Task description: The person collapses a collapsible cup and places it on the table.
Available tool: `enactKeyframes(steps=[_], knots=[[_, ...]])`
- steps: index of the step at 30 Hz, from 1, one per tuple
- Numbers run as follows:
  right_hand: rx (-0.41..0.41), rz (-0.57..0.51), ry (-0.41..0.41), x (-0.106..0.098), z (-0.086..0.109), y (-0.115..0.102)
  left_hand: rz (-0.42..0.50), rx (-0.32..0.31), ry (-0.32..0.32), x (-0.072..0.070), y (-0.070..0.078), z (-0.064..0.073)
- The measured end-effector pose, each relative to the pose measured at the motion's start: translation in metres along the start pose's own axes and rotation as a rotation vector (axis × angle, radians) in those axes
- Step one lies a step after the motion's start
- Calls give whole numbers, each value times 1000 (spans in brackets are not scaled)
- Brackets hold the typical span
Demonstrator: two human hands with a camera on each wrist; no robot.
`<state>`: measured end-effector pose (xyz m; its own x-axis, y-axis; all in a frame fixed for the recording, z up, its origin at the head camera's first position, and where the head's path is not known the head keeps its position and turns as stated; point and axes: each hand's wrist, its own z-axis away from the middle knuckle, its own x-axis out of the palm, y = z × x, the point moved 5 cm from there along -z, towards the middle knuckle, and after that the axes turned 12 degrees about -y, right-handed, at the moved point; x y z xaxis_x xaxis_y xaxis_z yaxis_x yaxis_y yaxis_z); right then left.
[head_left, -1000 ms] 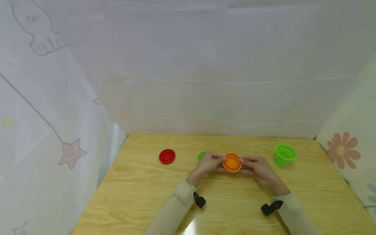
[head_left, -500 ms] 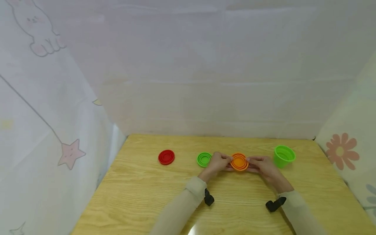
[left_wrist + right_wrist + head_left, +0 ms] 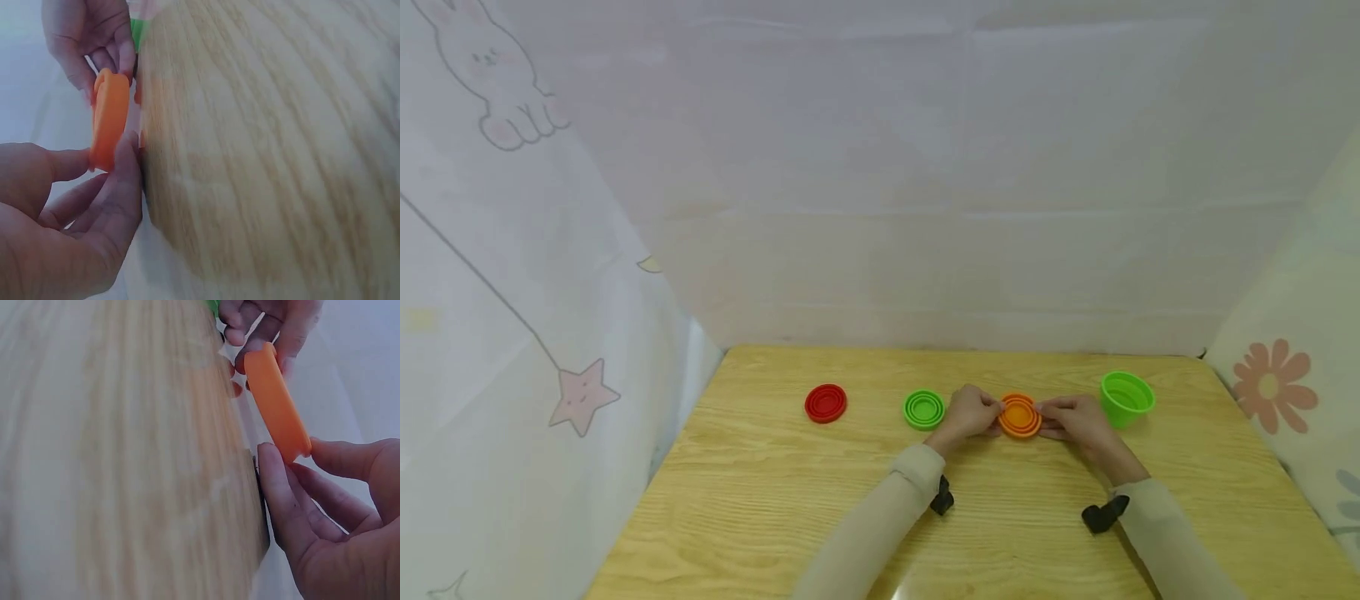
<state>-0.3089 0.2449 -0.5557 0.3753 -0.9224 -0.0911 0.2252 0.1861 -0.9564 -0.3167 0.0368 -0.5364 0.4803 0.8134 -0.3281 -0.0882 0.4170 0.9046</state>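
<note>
An orange collapsible cup [image 3: 1019, 415], folded flat into rings, is held between both hands right of the table's middle. My left hand [image 3: 972, 412] pinches its left rim, thumb above and fingers below. On the opposite rim, my right hand [image 3: 1081, 423] pinches it the same way. Both wrist views show the folded cup [image 3: 110, 122] edge-on, slightly above the tabletop. Just left of my left hand lies a flat green collapsible cup [image 3: 924, 409]. Beyond my right hand stands an expanded green cup [image 3: 1126, 398], its mouth facing up.
Farther left on the wooden table [image 3: 760, 500] lies a flat red collapsible cup [image 3: 825, 403]. A pale printed cloth [image 3: 865, 208] hangs behind the table and along both sides.
Both hands have carried the orange collapsible cup to the right and lowered it a little. The flat green cup, partly hidden earlier behind the left hand, now shows whole.
</note>
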Motion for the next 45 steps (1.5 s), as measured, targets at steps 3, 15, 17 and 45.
enactKeyframes(steps=[3,15,17,45], knots=[[19,42,19,-1,2,-2,-134,19,7,1,2,-3],[79,209,49,1,5,-5,-360,43,81,2,2,-4],[75,218,53,1,5,-5,-354,45,89,1,2,-5],[-114,498,122,2,53,-64,-265,174,214,-14,34,1]])
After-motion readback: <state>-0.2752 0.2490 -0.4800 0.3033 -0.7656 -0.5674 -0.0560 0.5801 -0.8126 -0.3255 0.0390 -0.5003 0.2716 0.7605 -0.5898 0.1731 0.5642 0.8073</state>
